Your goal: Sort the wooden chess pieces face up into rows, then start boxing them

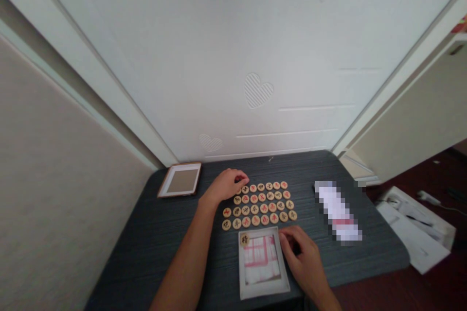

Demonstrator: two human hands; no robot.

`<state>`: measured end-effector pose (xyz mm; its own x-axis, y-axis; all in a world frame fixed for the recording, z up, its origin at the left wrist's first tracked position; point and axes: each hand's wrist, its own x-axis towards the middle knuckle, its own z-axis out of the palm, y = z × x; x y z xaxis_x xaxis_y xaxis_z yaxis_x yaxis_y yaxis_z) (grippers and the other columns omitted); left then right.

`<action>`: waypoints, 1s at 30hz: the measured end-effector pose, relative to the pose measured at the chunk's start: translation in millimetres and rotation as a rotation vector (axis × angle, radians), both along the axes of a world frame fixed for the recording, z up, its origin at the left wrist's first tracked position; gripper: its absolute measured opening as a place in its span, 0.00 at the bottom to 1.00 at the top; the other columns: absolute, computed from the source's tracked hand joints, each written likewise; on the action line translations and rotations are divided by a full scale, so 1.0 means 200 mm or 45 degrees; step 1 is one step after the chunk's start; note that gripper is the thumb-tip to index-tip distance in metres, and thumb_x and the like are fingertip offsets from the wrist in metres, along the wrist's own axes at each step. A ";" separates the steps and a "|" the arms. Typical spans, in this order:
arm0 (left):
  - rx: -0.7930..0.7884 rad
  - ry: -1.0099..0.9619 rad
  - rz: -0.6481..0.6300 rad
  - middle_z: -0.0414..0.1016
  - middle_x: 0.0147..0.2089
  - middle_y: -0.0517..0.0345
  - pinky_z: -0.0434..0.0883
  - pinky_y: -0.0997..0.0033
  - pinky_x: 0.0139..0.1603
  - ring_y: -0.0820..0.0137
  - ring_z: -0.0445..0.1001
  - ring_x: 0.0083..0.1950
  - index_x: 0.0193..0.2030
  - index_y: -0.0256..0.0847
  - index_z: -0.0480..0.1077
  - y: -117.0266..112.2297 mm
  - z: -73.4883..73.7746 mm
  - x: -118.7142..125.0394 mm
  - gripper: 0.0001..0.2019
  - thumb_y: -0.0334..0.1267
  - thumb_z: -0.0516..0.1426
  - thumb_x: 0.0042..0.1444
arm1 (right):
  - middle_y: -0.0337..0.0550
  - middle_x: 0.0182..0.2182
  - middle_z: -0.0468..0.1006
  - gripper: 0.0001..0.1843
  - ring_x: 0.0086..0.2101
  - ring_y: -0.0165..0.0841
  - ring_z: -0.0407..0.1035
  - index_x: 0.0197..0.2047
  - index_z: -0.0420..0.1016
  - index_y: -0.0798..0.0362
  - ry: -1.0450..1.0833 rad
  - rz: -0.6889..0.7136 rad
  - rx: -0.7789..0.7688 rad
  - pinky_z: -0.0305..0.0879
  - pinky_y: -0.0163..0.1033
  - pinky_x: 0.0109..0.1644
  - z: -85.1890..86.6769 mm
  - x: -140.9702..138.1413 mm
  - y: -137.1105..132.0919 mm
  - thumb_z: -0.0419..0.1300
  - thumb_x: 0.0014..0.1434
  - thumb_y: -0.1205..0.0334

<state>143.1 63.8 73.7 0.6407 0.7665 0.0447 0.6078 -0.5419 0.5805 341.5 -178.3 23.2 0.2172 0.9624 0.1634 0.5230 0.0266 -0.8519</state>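
Observation:
Rows of round wooden xiangqi pieces (255, 209) with red and black characters lie face up on the dark table. My left hand (226, 185) reaches to the far left end of the back row, its fingers curled at the end piece (239, 190), which they partly cover. In front of the rows sits a shallow white box (264, 291) with a pink-and-white lining. One black-lettered piece (244, 239) rests in its far left corner. At the box's right edge, my right hand (302, 255) has thumb and fingers pinched against the rim.
A brown-edged box lid (198, 180) lies at the table's back left. On the right is a blurred-out white and red item (338, 211). A white wall (168, 58) stands behind the dark table (146, 238). White containers (419, 233) are on the floor at right.

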 end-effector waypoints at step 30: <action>0.023 0.152 -0.090 0.81 0.42 0.57 0.70 0.74 0.39 0.66 0.78 0.40 0.43 0.48 0.81 0.08 -0.11 0.37 0.14 0.51 0.61 0.54 | 0.41 0.32 0.79 0.11 0.31 0.32 0.74 0.37 0.77 0.50 0.011 0.000 0.031 0.69 0.34 0.36 -0.01 0.00 0.00 0.55 0.68 0.58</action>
<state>216.9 80.6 52.5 0.6946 0.7191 -0.0217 0.6320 -0.5955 0.4959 341.1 -177.6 22.2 0.2184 0.9581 0.1851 0.5158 0.0477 -0.8554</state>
